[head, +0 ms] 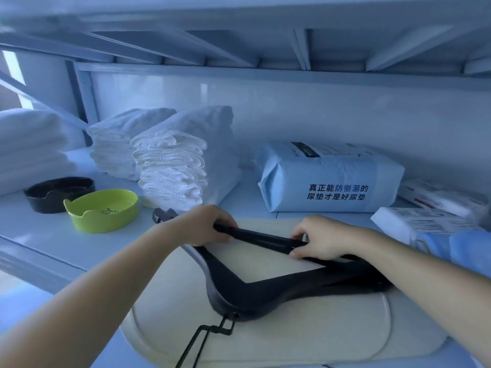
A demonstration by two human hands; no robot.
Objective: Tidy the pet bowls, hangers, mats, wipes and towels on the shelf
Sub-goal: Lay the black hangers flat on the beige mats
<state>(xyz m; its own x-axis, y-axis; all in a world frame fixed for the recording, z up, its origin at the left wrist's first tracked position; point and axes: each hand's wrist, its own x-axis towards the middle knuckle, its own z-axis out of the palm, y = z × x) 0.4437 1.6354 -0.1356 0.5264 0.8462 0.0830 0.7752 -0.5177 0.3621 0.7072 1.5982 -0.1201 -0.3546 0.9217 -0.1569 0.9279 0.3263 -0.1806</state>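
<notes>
While the left hand (204,227) grips the hangers (265,288), the right hand (322,241) pinches them nearby. Probably squaring the stack between both.

Pale blue soft plastic pack (329,179): its front face is showing two printed lines, "真正能防侧漏的" over "尿垫才是好尿垫", dark blue, with "防侧漏" in lighter blue. Lime green plastic bowl (102,211): its floor is carrying a dark marking, illegible. White wrapped packs (425,221) at right: their labels are showing fine print, too small to read.
</notes>
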